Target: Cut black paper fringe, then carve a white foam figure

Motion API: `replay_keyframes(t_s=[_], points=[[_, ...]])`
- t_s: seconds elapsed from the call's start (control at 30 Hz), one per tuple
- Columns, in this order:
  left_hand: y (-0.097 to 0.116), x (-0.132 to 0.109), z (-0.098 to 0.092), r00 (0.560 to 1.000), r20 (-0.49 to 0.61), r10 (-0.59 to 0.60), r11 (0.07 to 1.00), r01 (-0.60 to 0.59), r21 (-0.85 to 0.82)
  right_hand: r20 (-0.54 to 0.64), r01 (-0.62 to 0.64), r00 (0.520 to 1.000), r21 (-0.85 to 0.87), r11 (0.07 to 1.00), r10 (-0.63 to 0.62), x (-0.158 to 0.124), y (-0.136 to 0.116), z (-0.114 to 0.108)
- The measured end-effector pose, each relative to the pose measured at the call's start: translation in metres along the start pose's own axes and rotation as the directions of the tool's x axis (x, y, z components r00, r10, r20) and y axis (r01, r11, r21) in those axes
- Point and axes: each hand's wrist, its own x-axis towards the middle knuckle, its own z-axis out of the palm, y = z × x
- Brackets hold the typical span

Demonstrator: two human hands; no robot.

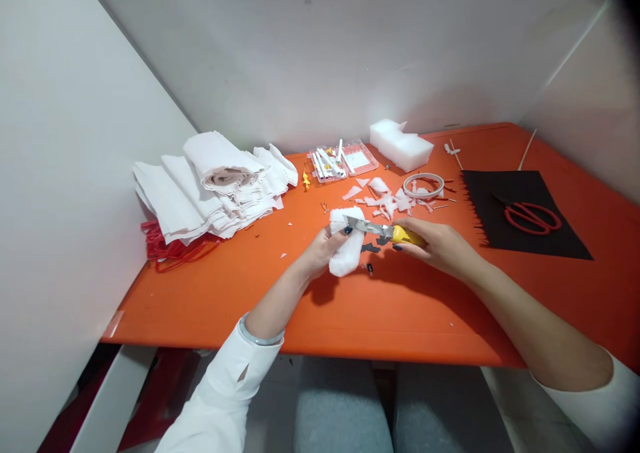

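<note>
My left hand (321,249) grips an oblong piece of white foam (346,258) with rounded ends, held above the orange table. In my right hand (431,241) is a utility knife (407,235) with a yellow handle. Its metal blade points left and lies against the upper part of the foam, close to my left thumb. Whether the blade has cut into the foam I cannot tell. Beneath and behind the hands lie small black scraps (371,247) and a tiny dark piece (370,269).
White foam offcuts (385,203) and a tape roll (424,185) lie behind my hands. Farther back are a box of white markers (327,166) and a foam block (400,145). Red scissors (533,218) rest on black sheet (560,239) at right. White paper (175,203) is piled left.
</note>
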Motion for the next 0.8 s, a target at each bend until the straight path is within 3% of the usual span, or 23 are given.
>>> replay_keyframes(t_s=[0.17, 0.4, 0.8], points=[[-0.0005, 0.0012, -0.0028, 0.996, -0.039, 0.075, 0.997, -0.076, -0.008, 0.014, 0.016, 1.0, -0.005, 1.0, -0.016, -0.0001, 0.0001, -0.0009], [-0.0049, 0.0045, -0.0049, 0.992, -0.107, 0.072, 0.997, -0.073, -0.008, 0.027, 0.033, 0.999, 0.015, 0.999, -0.033, -0.0002, -0.0019, -0.0006], [-0.0057, 0.0036, 0.0011, 0.995, -0.089, 0.055, 0.998, -0.057, -0.03, 0.024, 0.022, 0.999, -0.039, 0.999, -0.021, -0.0005, -0.0077, -0.0014]])
